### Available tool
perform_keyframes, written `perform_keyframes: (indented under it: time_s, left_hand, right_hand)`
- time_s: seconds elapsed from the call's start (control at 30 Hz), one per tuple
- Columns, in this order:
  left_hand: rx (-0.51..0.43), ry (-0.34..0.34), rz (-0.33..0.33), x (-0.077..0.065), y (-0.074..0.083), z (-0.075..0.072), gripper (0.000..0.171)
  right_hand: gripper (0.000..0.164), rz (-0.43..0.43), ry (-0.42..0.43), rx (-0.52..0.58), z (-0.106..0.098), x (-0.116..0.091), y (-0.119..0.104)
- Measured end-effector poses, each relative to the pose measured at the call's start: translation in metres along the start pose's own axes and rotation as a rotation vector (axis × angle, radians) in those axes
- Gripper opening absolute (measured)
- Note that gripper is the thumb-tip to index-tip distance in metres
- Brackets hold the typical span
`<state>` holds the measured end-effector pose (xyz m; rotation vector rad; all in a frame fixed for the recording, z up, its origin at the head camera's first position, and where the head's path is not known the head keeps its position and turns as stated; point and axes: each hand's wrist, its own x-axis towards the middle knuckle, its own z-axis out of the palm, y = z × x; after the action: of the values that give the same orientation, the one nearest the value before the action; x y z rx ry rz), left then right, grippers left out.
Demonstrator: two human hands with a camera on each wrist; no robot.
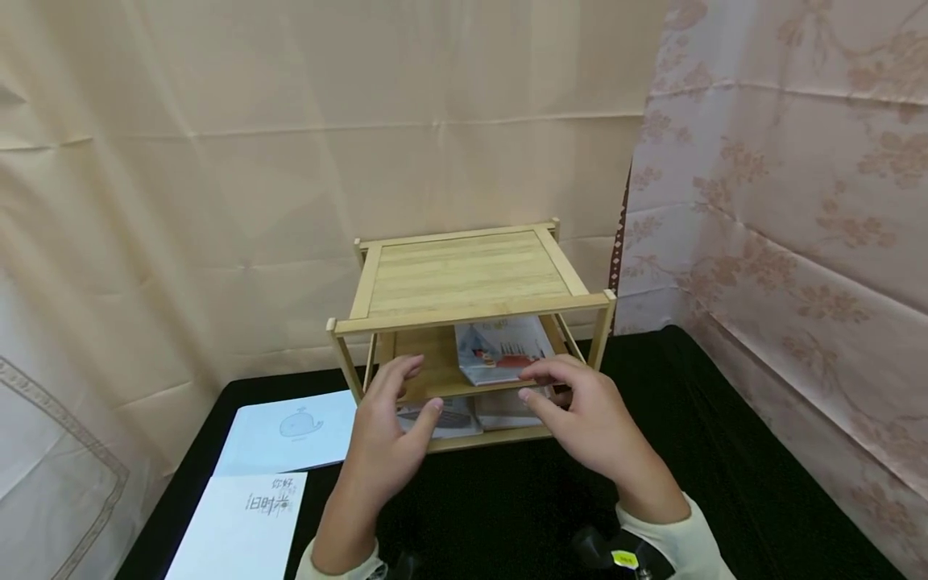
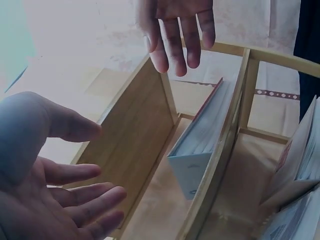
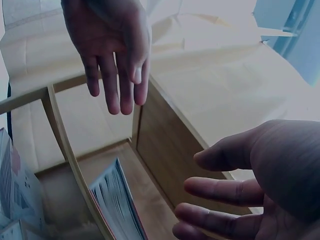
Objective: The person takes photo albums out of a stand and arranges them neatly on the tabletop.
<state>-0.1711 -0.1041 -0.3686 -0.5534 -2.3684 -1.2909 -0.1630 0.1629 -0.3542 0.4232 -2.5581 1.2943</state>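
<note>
My left hand (image 1: 384, 443) is raised at the front left of a small wooden shelf (image 1: 471, 274), its fingers spread and holding nothing. Opposite it, at the front right, my right hand (image 1: 590, 419) also hovers with loosely bent fingers and an empty palm. Between them, a book (image 1: 500, 354) with a picture cover lies on the middle board, toward its right side. Its page edges show in the right wrist view, and its pale spine (image 2: 190, 172) in the left one. On the bottom level are more books (image 1: 507, 409), partly hidden by the middle board and my hands.
Left of the shelf on the black-covered table (image 1: 478, 507) lie a white sheet with a whale drawing (image 1: 300, 423) and another white sheet with handwriting (image 1: 254, 524), overlapping at their edges. A beige curtain (image 1: 406, 121) hangs behind, and a floral curtain (image 1: 797, 201) at the right.
</note>
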Motion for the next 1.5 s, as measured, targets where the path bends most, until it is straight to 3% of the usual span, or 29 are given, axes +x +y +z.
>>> perform_keyframes:
  time_s: [0.43,0.67,0.93,1.2,1.5]
  left_hand:
    - [-0.185,-0.112,-0.082,0.004,-0.007,0.019,0.068]
    - [-0.267,-0.199,-0.120,0.002,-0.013,0.028,0.077]
    - [-0.329,-0.238,-0.128,0.001,-0.021,0.035,0.087]
    - [-0.334,-0.284,-0.158,0.002,-0.026,0.042,0.093]
    - [-0.294,-0.327,-0.109,0.003,-0.025,0.046,0.093]
  right_hand:
    - [0.043,0.043,0.067,-0.077,-0.001,0.008,0.011]
    - [0.049,0.094,0.066,-0.145,0.003,0.012,0.022]
    - [0.053,0.121,0.014,-0.110,0.009,0.018,0.028]
    - [0.057,0.143,-0.022,-0.109,0.009,0.019,0.035]
    - [0.060,0.147,-0.043,-0.095,0.007,0.020,0.039]
